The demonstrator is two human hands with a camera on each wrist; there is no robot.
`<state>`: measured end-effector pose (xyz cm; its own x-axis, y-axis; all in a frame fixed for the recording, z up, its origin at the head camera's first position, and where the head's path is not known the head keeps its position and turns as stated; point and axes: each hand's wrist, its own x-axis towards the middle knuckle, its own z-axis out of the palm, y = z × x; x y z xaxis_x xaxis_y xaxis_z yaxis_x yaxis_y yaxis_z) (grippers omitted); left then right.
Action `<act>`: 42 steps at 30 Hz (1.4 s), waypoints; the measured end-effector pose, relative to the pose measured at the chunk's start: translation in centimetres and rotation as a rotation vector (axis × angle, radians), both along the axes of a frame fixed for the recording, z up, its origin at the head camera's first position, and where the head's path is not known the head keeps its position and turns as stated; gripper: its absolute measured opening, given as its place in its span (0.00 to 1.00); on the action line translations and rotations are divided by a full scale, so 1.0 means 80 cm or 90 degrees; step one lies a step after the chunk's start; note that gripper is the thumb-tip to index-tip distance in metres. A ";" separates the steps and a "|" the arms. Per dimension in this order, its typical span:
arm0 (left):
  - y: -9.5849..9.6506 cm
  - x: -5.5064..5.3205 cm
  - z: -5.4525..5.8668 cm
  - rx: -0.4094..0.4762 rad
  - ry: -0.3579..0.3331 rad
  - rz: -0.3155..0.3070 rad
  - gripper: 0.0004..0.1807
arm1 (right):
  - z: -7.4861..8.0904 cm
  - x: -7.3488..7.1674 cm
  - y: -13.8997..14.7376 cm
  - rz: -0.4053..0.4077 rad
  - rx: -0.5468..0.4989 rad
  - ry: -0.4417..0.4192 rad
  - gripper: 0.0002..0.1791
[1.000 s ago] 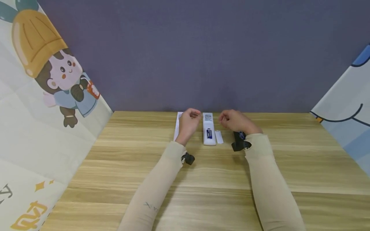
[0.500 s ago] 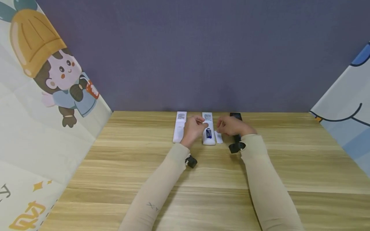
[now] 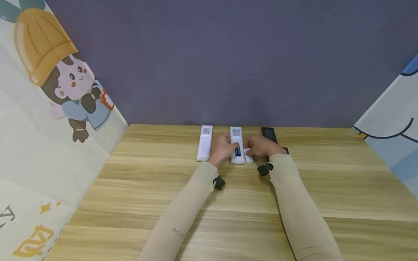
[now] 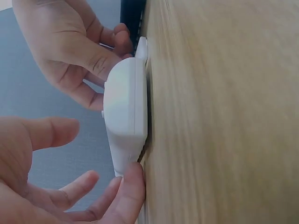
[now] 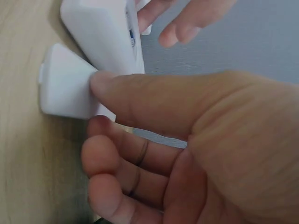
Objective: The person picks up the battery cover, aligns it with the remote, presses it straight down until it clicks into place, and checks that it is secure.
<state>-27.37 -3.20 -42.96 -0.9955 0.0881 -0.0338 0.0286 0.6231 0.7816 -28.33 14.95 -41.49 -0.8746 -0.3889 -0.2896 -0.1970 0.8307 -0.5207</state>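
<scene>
A white remote control [image 3: 236, 136] lies back side up, its compartment uncovered with dark blue batteries [image 3: 237, 152] inside. My left hand [image 3: 223, 149] is at the remote's left side; in the left wrist view its fingertips touch the casing's lower edge while the thumb [image 4: 58, 132] stays raised and apart. My right hand [image 3: 260, 145] pinches a small white battery cover [image 5: 67, 84] just right of the remote. In the right wrist view the thumb presses on the cover's top, the index finger is at its edge, and the other fingers are curled.
Another white remote [image 3: 204, 145] lies to the left, its back closed. A black remote [image 3: 269, 133] lies to the right, partly hidden by my right hand and wrist. Behind the wooden table [image 3: 248, 224] stands a dark grey-blue panel [image 3: 241, 61]. Printed cloths hang on both sides.
My right hand has come down and left onto the battery cover, taking hold of it. My left hand has moved right and down to the middle remote, uncovering the left one.
</scene>
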 end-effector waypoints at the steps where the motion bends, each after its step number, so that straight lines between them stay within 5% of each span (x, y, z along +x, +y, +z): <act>1: 0.001 0.000 0.001 -0.010 0.002 -0.003 0.26 | 0.000 0.000 0.000 -0.002 0.000 -0.001 0.11; 18: 0.017 -0.002 0.005 -0.126 0.009 0.005 0.23 | -0.011 -0.001 0.002 -0.038 -0.029 -0.017 0.08; 27: 0.014 -0.002 0.004 -0.015 -0.029 0.022 0.24 | -0.012 0.000 0.000 -0.041 -0.033 -0.037 0.08; 42: 0.009 -0.012 -0.005 0.034 -0.065 0.023 0.13 | -0.010 0.003 -0.001 -0.049 -0.039 -0.036 0.08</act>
